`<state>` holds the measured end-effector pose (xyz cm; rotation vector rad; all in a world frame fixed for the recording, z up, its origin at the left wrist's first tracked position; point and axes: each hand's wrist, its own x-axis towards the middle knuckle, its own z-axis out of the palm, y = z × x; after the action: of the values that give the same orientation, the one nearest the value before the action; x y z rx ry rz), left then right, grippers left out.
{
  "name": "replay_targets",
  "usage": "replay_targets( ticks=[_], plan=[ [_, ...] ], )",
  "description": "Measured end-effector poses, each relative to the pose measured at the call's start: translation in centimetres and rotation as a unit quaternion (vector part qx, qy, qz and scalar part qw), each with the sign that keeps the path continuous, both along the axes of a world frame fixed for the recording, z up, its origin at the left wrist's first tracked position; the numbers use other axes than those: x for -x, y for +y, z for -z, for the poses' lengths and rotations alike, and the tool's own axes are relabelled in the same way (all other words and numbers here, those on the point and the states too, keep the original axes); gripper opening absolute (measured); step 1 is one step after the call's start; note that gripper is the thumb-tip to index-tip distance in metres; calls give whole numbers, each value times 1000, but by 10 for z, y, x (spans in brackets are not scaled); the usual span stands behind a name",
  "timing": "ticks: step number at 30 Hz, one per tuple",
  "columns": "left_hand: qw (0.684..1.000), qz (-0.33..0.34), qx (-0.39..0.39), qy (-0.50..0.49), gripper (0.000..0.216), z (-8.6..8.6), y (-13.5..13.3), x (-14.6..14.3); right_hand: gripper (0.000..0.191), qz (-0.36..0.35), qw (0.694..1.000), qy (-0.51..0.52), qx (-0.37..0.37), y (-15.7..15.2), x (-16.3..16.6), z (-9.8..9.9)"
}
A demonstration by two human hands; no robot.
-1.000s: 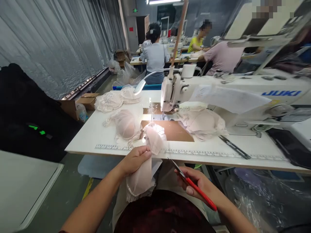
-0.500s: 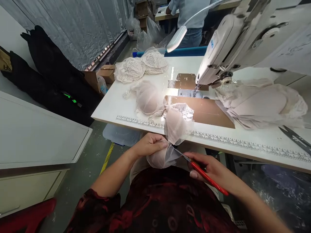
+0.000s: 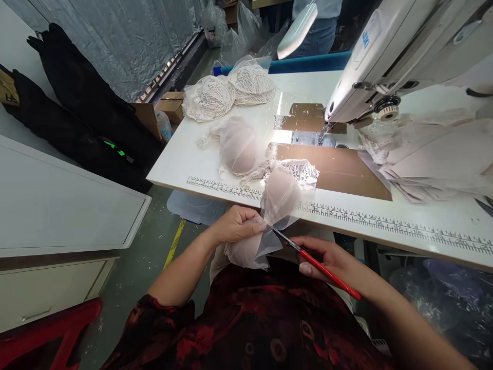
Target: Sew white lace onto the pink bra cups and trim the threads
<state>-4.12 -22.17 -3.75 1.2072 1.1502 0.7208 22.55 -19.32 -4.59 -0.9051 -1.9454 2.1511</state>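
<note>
My left hand (image 3: 236, 226) pinches the edge of a pale pink bra cup (image 3: 252, 249) that hangs off the front edge of the white sewing table (image 3: 181, 164). A joined cup (image 3: 283, 198) with lace rests on the table edge just above. My right hand (image 3: 327, 257) grips red-handled snips (image 3: 316, 264), whose blade tip touches the fabric right beside my left fingers. Another pink cup (image 3: 239, 149) lies further back on the table.
A white sewing machine (image 3: 389, 46) stands at the right with its lamp (image 3: 298, 28) over the table. Stacked pink pieces (image 3: 435, 159) lie under it; white lace cups (image 3: 231, 87) sit at the back left. Cardboard boxes (image 3: 169, 105) and a black bag (image 3: 77, 113) stand left.
The view tipped down and closer to the table. My right hand brought the snips' tip up to the fabric held by my left hand.
</note>
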Motion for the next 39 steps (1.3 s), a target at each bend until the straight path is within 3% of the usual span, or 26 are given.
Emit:
replay_targets(
  ticks=[4,14,19,28,33,39],
  plan=[
    [1000,-2,16,-1,36,0,-1,0,53,1,999,15,-37,2,15,-2],
    [998,9,51,-44,40,1,-1,0,46,-17,966,-45,-254,6,28,-6],
    [996,4,60,-66,39,1,-1,-1,49,-24,959,-51,-278,6,30,-6],
    [996,18,41,-78,29,0,1,0,34,-27,956,-68,-284,8,30,-11],
    [998,18,30,-47,33,2,0,-2,31,-12,942,-73,-326,7,28,-1],
    [1000,0,26,-11,33,5,-4,3,28,38,928,10,-370,2,21,16]
  ],
)
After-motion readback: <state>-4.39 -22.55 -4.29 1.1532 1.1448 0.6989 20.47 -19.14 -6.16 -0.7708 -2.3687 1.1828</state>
